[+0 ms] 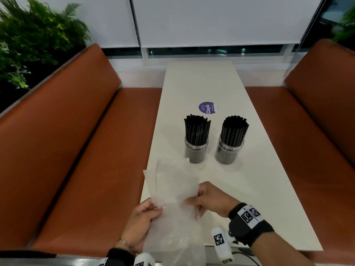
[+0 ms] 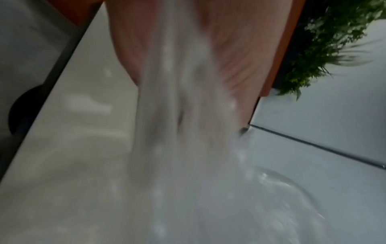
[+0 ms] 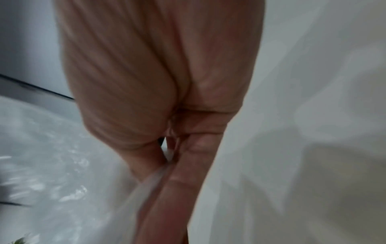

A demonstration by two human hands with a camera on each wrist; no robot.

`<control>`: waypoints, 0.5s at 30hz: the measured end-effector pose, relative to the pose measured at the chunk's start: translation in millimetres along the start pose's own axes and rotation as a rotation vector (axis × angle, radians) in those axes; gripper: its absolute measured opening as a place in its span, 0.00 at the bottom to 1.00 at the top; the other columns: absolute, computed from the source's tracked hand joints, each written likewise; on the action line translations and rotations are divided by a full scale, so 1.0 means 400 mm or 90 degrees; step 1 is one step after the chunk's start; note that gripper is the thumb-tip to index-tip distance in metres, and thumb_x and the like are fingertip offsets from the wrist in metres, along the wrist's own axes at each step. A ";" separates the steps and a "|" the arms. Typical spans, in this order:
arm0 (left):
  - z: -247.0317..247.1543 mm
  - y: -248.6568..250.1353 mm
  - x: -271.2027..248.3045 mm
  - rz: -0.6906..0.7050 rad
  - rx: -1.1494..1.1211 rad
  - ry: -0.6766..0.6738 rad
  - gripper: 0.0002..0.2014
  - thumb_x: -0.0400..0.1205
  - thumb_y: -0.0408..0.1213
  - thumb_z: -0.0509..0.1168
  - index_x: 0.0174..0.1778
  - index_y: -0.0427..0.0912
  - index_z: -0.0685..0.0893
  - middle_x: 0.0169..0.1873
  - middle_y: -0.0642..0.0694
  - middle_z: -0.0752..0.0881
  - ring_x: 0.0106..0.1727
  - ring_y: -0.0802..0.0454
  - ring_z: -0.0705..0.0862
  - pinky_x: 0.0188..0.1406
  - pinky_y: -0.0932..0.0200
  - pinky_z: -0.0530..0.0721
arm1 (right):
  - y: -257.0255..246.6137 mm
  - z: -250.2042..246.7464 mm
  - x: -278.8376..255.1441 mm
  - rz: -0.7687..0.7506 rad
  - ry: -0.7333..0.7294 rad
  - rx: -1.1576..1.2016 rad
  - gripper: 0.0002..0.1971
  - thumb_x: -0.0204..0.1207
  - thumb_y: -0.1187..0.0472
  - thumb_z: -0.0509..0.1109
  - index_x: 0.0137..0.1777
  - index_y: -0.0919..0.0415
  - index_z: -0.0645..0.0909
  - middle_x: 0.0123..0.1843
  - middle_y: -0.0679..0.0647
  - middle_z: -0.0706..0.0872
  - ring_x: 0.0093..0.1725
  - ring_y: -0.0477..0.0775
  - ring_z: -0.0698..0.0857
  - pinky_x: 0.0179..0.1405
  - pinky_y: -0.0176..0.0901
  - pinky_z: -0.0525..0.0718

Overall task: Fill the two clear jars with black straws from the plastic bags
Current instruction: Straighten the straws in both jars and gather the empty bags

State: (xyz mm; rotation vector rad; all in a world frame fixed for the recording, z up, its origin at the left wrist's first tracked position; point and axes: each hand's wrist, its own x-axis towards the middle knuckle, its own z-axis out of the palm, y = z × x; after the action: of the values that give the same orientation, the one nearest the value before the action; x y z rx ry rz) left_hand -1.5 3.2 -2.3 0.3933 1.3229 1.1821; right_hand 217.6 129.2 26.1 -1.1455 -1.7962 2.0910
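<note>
Two clear jars stand side by side on the white table (image 1: pixel 269 198), the left jar (image 1: pixel 196 149) and the right jar (image 1: pixel 229 150), both packed with upright black straws (image 1: pixel 196 129). Nearer to me, both hands hold clear plastic bags (image 1: pixel 172 189) above the table's near left corner. My left hand (image 1: pixel 143 217) grips the bags' left edge. My right hand (image 1: pixel 203 200) pinches the right edge between thumb and fingers. In the left wrist view the plastic (image 2: pixel 188 115) runs blurred through the hand (image 2: pixel 240 54). The right wrist view shows fingers (image 3: pixel 188 173) pressed on plastic (image 3: pixel 52 165).
Brown booth benches flank the table, the left bench (image 1: pixel 86 160) and the right bench (image 1: pixel 307 131). A round purple sticker (image 1: pixel 207 107) lies on the table beyond the jars. Green plants (image 1: pixel 34 39) stand behind the left bench. White blinds (image 1: pixel 211 20) cover the window ahead.
</note>
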 end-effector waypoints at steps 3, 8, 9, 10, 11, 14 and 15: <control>0.016 -0.008 -0.009 -0.053 0.026 -0.009 0.14 0.86 0.17 0.61 0.56 0.27 0.93 0.46 0.36 0.97 0.41 0.47 0.92 0.44 0.53 0.91 | 0.019 -0.036 -0.001 -0.060 0.109 -0.111 0.12 0.78 0.78 0.75 0.38 0.65 0.94 0.37 0.58 0.95 0.34 0.46 0.93 0.44 0.53 0.95; 0.072 0.016 -0.025 -0.138 -0.040 -0.074 0.22 0.95 0.46 0.56 0.67 0.37 0.91 0.49 0.53 0.98 0.51 0.58 0.92 0.56 0.57 0.86 | 0.043 -0.044 -0.021 -0.256 0.171 -0.395 0.23 0.69 0.83 0.64 0.46 0.60 0.95 0.63 0.46 0.94 0.60 0.52 0.94 0.60 0.48 0.91; 0.082 0.016 -0.023 -0.172 -0.047 -0.103 0.27 0.91 0.54 0.61 0.67 0.35 0.92 0.58 0.40 0.96 0.57 0.47 0.91 0.64 0.48 0.81 | 0.035 -0.036 -0.038 -0.287 0.171 -0.474 0.25 0.69 0.81 0.63 0.48 0.57 0.96 0.67 0.46 0.93 0.61 0.52 0.93 0.59 0.45 0.90; 0.097 0.014 -0.023 -0.208 -0.065 -0.142 0.29 0.86 0.57 0.67 0.67 0.32 0.92 0.62 0.31 0.93 0.60 0.43 0.91 0.67 0.44 0.79 | 0.028 -0.029 -0.059 -0.306 0.170 -0.544 0.26 0.69 0.79 0.62 0.49 0.54 0.97 0.70 0.46 0.92 0.61 0.51 0.93 0.59 0.43 0.89; 0.107 0.006 -0.020 -0.214 -0.049 -0.185 0.29 0.83 0.54 0.74 0.67 0.30 0.91 0.61 0.28 0.92 0.57 0.44 0.91 0.66 0.50 0.82 | 0.032 -0.028 -0.073 -0.329 0.178 -0.590 0.27 0.70 0.78 0.62 0.51 0.50 0.97 0.72 0.45 0.90 0.62 0.50 0.93 0.58 0.43 0.89; 0.146 -0.012 -0.024 -0.234 -0.014 -0.240 0.04 0.81 0.26 0.75 0.47 0.27 0.91 0.34 0.37 0.93 0.33 0.48 0.92 0.34 0.63 0.89 | 0.053 -0.035 -0.106 -0.326 0.215 -0.538 0.33 0.74 0.80 0.63 0.57 0.42 0.96 0.76 0.43 0.87 0.66 0.44 0.90 0.63 0.44 0.90; 0.155 -0.012 -0.025 -0.227 -0.016 -0.240 0.06 0.76 0.27 0.79 0.46 0.28 0.92 0.35 0.37 0.92 0.34 0.45 0.92 0.35 0.59 0.89 | 0.058 -0.044 -0.118 -0.278 0.224 -0.434 0.33 0.78 0.81 0.64 0.61 0.41 0.95 0.76 0.42 0.86 0.65 0.42 0.89 0.64 0.42 0.90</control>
State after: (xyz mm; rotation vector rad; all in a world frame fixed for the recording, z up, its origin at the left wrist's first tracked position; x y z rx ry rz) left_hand 57.0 16.4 16.7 0.3266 0.9977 0.7801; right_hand 269.6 109.7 26.2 -1.0203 -2.3555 0.9867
